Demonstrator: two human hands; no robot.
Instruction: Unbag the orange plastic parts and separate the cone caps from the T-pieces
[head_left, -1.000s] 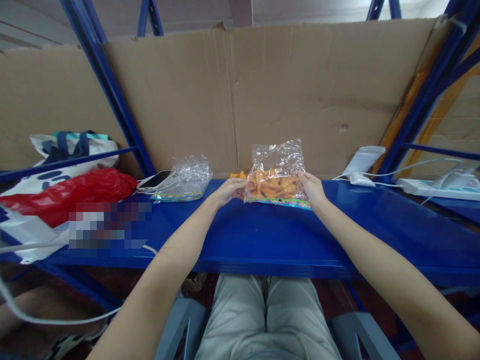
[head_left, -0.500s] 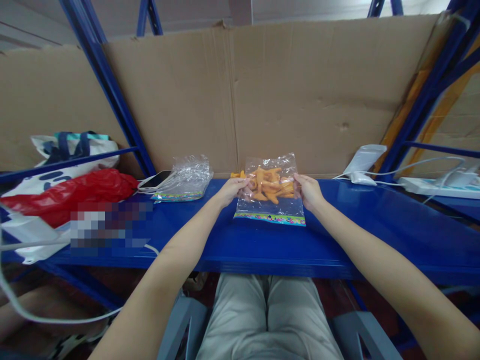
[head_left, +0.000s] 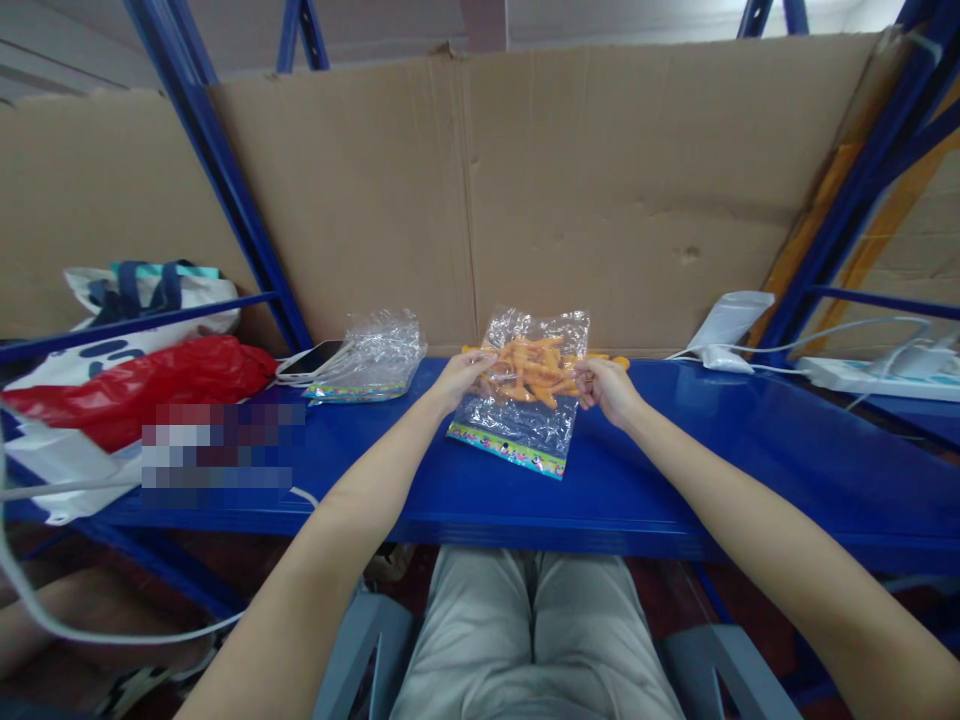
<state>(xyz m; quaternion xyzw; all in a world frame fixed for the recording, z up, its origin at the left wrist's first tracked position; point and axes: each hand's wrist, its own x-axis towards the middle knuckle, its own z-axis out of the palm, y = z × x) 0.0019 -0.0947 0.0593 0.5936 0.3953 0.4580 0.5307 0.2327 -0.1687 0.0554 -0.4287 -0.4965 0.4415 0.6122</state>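
A clear plastic bag with a colourful printed strip along its near edge lies tilted in front of me on the blue tabletop. Orange figure-shaped pieces show through the plastic; I cannot tell whether they are in the bag or beneath it. A few orange bits stick out past its left and right sides. My left hand is closed on the bag's left side. At the right edge, my right hand has its fingers curled and pinched against the bag, with an orange piece just behind it.
More clear bags lie stacked at left, beside a phone. A red plastic bag sits farther left. Cables and a white power strip are at right. Cardboard walls off the back of the blue table.
The bag has turned, its printed strip swinging left and nearer to me. My right hand has shifted slightly left and its fingers have curled in. Orange bits now show beyond the bag's right side.
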